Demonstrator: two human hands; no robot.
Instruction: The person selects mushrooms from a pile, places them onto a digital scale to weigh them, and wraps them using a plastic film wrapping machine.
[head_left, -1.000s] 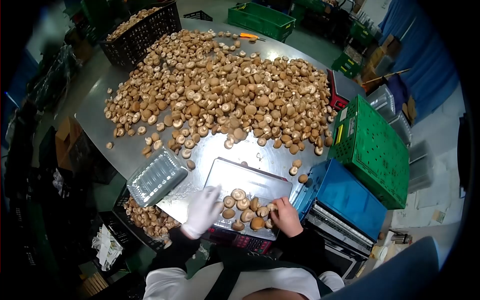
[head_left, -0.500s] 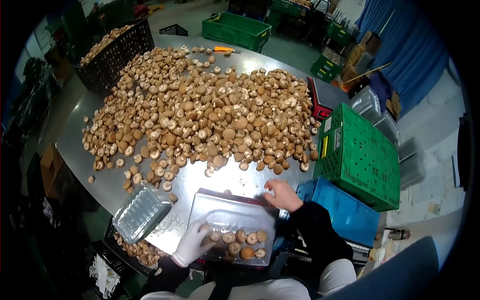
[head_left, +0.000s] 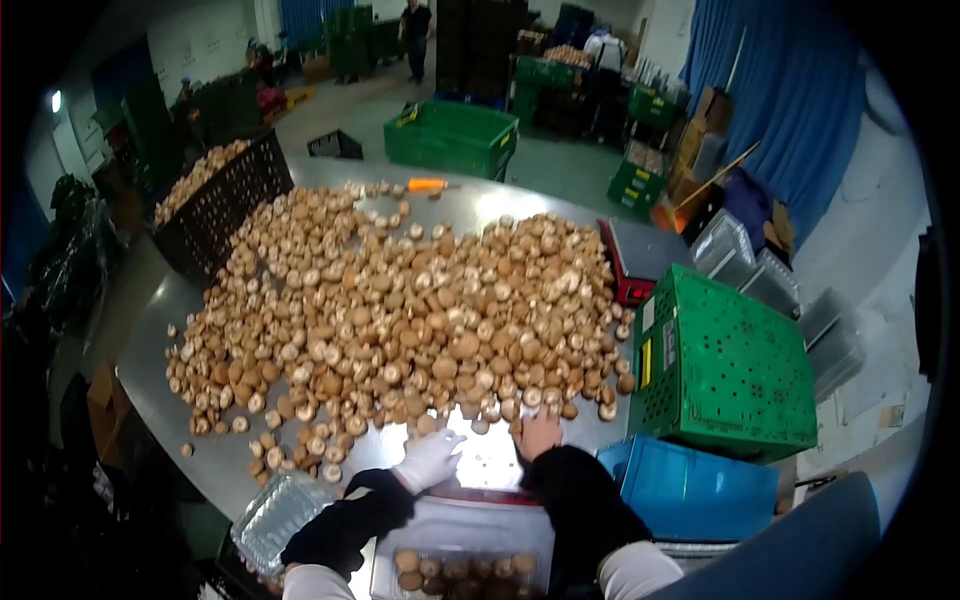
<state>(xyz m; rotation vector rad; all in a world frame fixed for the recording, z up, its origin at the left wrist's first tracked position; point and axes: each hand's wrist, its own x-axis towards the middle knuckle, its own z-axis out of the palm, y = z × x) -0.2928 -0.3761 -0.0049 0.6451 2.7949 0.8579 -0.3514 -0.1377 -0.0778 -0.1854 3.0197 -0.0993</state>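
Note:
My left hand [head_left: 428,462], in a white glove, rests at the near edge of a large heap of brown shiitake mushrooms [head_left: 440,320]. Its fingers are apart, with one mushroom just beyond them. My bare right hand [head_left: 540,434] reaches to the same edge, fingers stretched forward against the mushrooms, nothing visible in its grasp. Below my arms, a clear plastic tray [head_left: 405,594] holding several mushrooms sits on a scale [head_left: 480,520]. To the left, partly behind my sleeve, lies a clear plastic container [head_left: 280,515].
A green crate [head_left: 740,360] and a blue bin [head_left: 700,490] stand to my right, near a second scale [head_left: 650,250]. A black crate [head_left: 225,205] of mushrooms is at the back left. An orange-handled tool [head_left: 427,185] lies beyond the heap. A person [head_left: 415,40] stands far back.
Both hands have moved forward to the heap, the left one leaving the tray on the scale. The view has tilted up, showing more of the room.

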